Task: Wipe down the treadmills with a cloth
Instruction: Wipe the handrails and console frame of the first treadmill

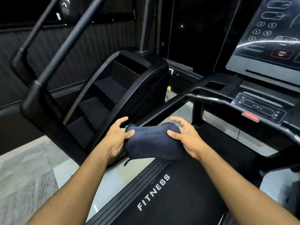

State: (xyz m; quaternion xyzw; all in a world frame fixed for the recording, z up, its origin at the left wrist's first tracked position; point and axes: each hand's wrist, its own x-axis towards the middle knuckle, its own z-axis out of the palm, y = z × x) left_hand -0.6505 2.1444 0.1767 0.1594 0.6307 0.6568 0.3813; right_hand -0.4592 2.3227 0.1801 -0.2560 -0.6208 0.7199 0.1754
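A dark navy cloth (154,142) is draped over the lower end of the treadmill's left handrail (164,109). My left hand (118,137) pinches the cloth's left end between thumb and fingers, where a small green tag shows. My right hand (185,135) holds the cloth's right end, thumb on the near side and fingers curled over the top. The treadmill belt (178,192), marked FITNESS, runs below my forearms. Its console screen (267,38) and lower control panel (259,108) stand at the upper right.
A black stair-climber machine (113,88) stands just left of the treadmill, its long handrails (53,57) slanting across the upper left. Grey floor (32,168) lies at the lower left. A dark wall closes the background.
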